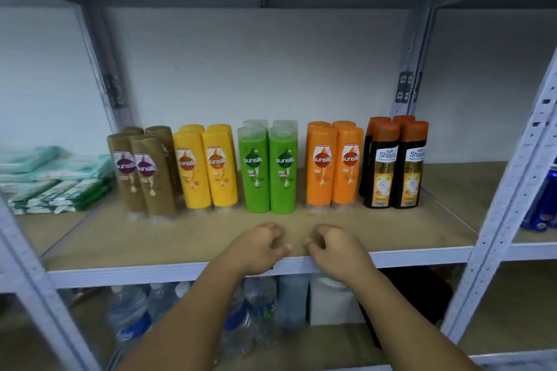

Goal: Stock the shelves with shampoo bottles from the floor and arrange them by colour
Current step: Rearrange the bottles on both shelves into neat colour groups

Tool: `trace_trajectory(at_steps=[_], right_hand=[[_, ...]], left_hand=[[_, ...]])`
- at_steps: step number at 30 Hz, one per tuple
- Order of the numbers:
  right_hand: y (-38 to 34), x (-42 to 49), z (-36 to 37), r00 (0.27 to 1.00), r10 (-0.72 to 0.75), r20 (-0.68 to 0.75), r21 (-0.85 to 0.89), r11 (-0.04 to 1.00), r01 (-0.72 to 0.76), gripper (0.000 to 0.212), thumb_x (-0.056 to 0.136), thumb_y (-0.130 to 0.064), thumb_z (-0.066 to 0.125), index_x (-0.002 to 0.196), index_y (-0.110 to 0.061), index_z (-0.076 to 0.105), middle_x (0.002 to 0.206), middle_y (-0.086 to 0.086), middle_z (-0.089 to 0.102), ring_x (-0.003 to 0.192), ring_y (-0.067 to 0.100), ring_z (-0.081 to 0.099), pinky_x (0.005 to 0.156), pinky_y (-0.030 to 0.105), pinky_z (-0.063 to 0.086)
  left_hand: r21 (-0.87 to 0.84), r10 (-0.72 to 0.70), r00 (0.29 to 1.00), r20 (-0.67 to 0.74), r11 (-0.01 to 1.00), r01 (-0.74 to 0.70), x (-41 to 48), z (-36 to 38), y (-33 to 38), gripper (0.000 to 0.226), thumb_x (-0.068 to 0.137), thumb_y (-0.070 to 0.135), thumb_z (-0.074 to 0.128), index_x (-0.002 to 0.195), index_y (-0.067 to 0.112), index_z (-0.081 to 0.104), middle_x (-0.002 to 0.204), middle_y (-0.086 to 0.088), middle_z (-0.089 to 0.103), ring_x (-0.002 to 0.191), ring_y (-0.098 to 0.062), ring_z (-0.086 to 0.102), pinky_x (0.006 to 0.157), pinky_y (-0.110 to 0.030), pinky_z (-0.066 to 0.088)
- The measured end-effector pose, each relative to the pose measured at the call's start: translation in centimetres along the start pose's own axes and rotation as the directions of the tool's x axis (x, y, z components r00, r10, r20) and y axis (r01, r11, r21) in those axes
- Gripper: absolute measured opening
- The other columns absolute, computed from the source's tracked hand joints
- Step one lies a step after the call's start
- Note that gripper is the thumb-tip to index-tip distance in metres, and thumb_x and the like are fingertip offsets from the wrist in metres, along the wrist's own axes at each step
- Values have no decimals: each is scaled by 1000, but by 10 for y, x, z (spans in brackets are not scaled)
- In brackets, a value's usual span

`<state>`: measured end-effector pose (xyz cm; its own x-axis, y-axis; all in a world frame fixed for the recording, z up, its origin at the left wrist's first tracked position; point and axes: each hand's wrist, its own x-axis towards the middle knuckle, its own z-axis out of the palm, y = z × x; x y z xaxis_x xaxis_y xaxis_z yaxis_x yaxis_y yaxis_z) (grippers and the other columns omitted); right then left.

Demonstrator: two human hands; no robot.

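Evidently both hands are empty: the left hand and right hand hover with fingers loosely curled over the front edge of the shelf. Shampoo bottles stand just beyond them, green ahead, brown and yellow leftward, orange and black rightward. Finishing well probably means nudging the fronts into one line, labels forward. Rear bottles are mostly hidden; the floor is out of view.

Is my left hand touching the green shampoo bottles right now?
Apart. The head view shows a strip of bare shelf between the left hand, near the front edge, and the green shampoo bottles behind it.
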<state>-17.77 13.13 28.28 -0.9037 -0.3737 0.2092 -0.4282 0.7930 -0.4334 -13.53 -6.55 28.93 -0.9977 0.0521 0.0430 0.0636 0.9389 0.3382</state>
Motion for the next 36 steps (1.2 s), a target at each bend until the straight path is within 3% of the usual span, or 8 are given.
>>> trace_trajectory(at_steps=[6, 11, 14, 20, 25, 28, 31, 36], right_hand=[[-35, 11, 16, 999, 9, 43, 15, 1000, -10, 36, 88, -46, 53, 102, -15, 63, 102, 5, 70, 99, 30, 64, 84, 37, 53], [-47, 2, 21, 997, 59, 49, 25, 998, -60, 35, 86, -46, 51, 98, -15, 62, 103, 7, 70, 102, 32, 64, 84, 38, 52], [-48, -11, 30, 1000, 21, 3, -29, 999, -21, 26, 90, -43, 50, 82, -19, 55, 99, 5, 67, 101, 31, 61, 85, 39, 47], [-56, -12, 38, 999, -42, 16, -6, 999, 42, 26, 98, -43, 40, 81, -25, 49, 104, 3, 65, 105, 29, 57, 93, 44, 43], [-55, 1, 37, 1000, -3, 24, 35, 999, 2, 31, 98, -43, 45, 75, -23, 43, 95, 3, 62, 104, 30, 58, 90, 41, 43], [-55, 17, 37, 1000, 3, 20, 143, 990, -6, 30, 99, -41, 51, 109, -15, 63, 115, 10, 65, 116, 32, 58, 96, 40, 46], [-51, 34, 36, 1000, 13, -18, 272, 962, -7, 51, 98, -41, 56, 140, -13, 53, 141, 7, 59, 130, 27, 53, 105, 36, 44], [-47, 55, 36, 987, 11, -159, 441, 896, 61, 44, 95, -25, 66, 137, -24, 53, 127, -3, 65, 119, 18, 58, 87, 22, 38]], left_hand=[[-22, -65, 997, -41, 998, 65, -19, -19, -23, 52, 97, 50, 56, 134, 13, 58, 136, -5, 60, 121, -24, 57, 102, -37, 46], [-55, -81, 996, -40, 995, 79, -37, -25, -29, 54, 97, 48, 58, 139, 14, 55, 137, -4, 60, 123, -22, 57, 102, -35, 46], [-39, -96, 995, -32, 995, 95, -44, -24, -32, 56, 97, 49, 57, 142, 15, 53, 138, -5, 59, 123, -24, 56, 102, -34, 46], [22, -115, 993, -34, 993, 115, -46, -24, -30, 42, 99, 52, 52, 116, 14, 59, 104, -2, 58, 96, -25, 56, 78, -32, 42], [31, -111, 993, -35, 993, 112, -42, -16, -42, 52, 100, 51, 49, 132, 10, 55, 132, -10, 58, 119, -28, 55, 98, -37, 45], [-62, -102, 990, -95, 993, 97, -38, -13, -49, 52, 100, 50, 51, 136, 13, 54, 138, -4, 56, 120, -23, 55, 99, -34, 45], [-178, -117, 967, -227, 981, 77, -31, -12, -57, 55, 99, 46, 55, 145, 17, 49, 147, 0, 53, 130, -19, 52, 105, -26, 40], [-294, -127, 908, -400, 956, 4, -10, -14, -65, 54, 98, 38, 62, 147, 22, 48, 135, 7, 60, 126, -16, 55, 95, -15, 38]])
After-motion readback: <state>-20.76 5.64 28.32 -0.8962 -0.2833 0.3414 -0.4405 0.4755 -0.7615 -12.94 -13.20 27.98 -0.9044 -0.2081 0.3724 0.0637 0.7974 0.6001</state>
